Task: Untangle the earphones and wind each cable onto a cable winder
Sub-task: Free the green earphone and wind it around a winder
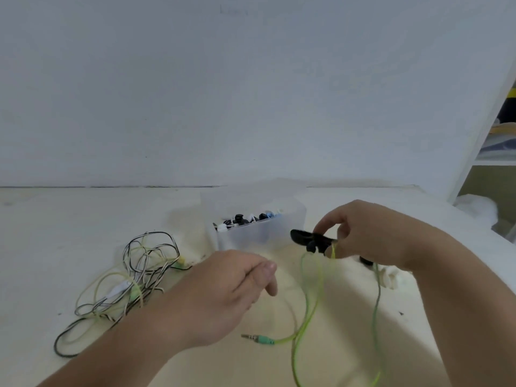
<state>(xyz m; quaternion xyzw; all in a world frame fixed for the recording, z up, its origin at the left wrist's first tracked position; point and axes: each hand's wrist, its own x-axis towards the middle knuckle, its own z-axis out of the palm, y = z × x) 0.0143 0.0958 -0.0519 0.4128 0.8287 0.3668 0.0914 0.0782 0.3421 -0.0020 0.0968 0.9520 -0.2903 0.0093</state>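
My right hand [363, 233] pinches a black cable winder [310, 241] above the table, together with one end of a bright green earphone cable [310, 305]. That cable loops down to the table and ends in a green jack plug [258, 338] near the front. My left hand [223, 294] hovers left of the green cable with fingers loosely curled and holds nothing that I can see. A tangle of black-and-white and pale yellow-green earphone cables [131, 275] lies on the table at the left.
A translucent plastic box [279, 233] with several black, white and blue winders stands behind my hands. A white piece [389, 279] lies under my right wrist. The white wall runs along the table's back edge, and a shelf [491, 160] stands at the far right.
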